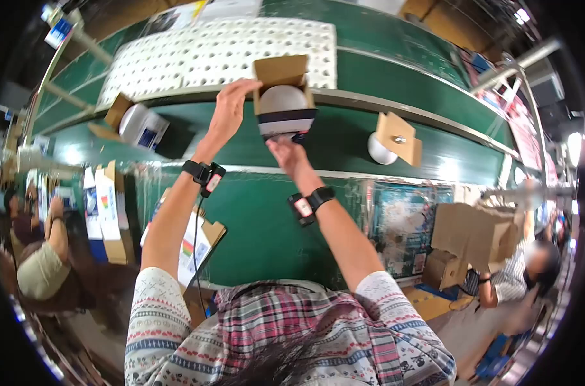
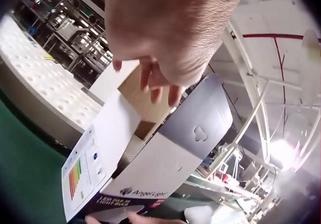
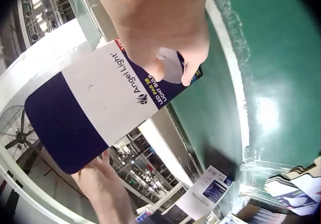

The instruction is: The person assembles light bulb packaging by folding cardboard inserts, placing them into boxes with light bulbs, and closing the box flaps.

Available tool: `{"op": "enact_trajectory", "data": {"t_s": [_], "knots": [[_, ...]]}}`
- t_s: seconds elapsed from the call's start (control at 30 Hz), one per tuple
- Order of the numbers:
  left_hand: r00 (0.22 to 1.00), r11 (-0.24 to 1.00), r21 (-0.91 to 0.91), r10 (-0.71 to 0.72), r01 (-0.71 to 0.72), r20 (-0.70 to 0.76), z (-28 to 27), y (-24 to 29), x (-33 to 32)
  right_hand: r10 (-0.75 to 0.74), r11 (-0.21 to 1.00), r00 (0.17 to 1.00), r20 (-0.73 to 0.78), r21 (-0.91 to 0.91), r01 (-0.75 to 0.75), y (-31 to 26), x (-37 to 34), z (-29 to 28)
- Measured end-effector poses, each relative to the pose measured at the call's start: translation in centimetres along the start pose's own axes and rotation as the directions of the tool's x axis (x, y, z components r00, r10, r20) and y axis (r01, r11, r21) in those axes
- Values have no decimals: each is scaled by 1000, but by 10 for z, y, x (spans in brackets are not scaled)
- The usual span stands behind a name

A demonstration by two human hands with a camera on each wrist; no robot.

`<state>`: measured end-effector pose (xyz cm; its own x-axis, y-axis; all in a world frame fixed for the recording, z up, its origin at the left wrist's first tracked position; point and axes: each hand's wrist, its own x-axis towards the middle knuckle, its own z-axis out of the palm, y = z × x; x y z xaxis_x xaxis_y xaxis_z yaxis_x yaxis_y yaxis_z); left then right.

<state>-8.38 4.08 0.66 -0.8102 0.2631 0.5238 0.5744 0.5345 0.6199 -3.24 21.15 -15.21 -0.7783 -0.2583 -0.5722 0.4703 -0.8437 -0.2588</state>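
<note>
An open light bulb box (image 1: 286, 122) stands over the green belt in the head view, a round white bulb (image 1: 283, 98) in its mouth and a brown flap raised behind. My right hand (image 1: 291, 156) grips the box's dark lower end; the right wrist view shows thumb and fingers round that printed end (image 3: 165, 86). At the flaps, my left hand (image 1: 228, 112) has its fingers extended and touches the upper left edge. In the left wrist view its fingers (image 2: 156, 86) hang over the opening, beside the raised flaps.
Another open box (image 1: 141, 127) with a bulb lies on the belt at left. A bulb (image 1: 381, 149) with a cardboard piece (image 1: 399, 138) lies at right. Behind the belt is a white perforated tray (image 1: 222, 55). Flattened cartons (image 1: 193, 248) and brown boxes (image 1: 473, 235) flank the near table; other people work at both sides.
</note>
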Motion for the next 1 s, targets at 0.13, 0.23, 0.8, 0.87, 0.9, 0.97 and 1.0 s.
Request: {"op": "enact_trajectory", "data": {"t_s": [0.13,0.23,0.8,0.87,0.9,0.97,1.0], "knots": [[908,921,-8,-385,389,-163,-58,-34,-99,-27,955,998,58,-294,43,-7,5,-7],[806,714,434,-589,549,-49,-98,-82,-236,28,940,998,51,-340,-9,-2,-18,-15],[747,668,404,-663,626,-61,-173,-54,-307,104,442,962,254,-878,184,88,-145,10],[695,653,374,-718,658,32,-175,-15,-266,61,178,916,397,-907,381,110,-150,20],[667,645,361,-741,673,80,-174,-2,-249,-3,149,890,455,-880,451,119,-158,32],[701,711,295,-695,639,157,-169,16,-229,-66,-150,857,511,-854,498,124,-165,45],[717,736,268,-672,621,185,-165,29,-219,-82,-193,871,485,-865,464,121,-171,50]]}}
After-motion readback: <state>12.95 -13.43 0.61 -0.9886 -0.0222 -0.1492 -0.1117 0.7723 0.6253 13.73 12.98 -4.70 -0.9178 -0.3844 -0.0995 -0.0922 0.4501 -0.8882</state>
